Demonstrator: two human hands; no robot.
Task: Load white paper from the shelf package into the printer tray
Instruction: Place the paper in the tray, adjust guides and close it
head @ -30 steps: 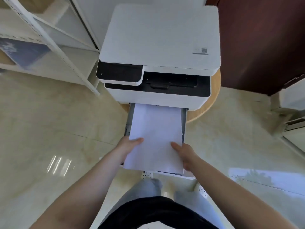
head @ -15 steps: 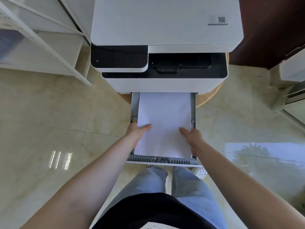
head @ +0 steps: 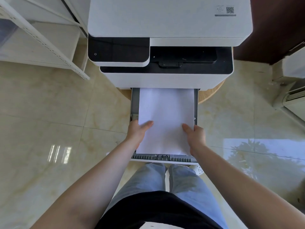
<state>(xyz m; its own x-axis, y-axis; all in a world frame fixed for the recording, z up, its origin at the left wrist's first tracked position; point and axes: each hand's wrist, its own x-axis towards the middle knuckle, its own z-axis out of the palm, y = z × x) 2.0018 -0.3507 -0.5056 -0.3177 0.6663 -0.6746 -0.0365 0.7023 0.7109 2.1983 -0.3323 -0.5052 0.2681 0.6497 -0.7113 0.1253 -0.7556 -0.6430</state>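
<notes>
A white printer [head: 168, 19] with a black control panel stands on a round wooden stand. Its grey paper tray [head: 135, 103] is pulled out toward me. A stack of white paper [head: 165, 116] lies in the tray, its far end under the printer body. My left hand [head: 137, 131] grips the stack's left edge, thumb on top. My right hand [head: 195, 136] grips the right edge the same way. The shelf package is not in view.
A white metal shelf [head: 41, 38] stands at the left of the printer. A dark wooden panel [head: 279, 27] is at the back right, and a white appliance [head: 293, 90] sits on the floor at the right. The glossy tiled floor [head: 49, 129] surrounds the stand.
The paper stack has slid further into the tray and lies flatter, with both hands following it forward. The camera has moved closer to the printer.
</notes>
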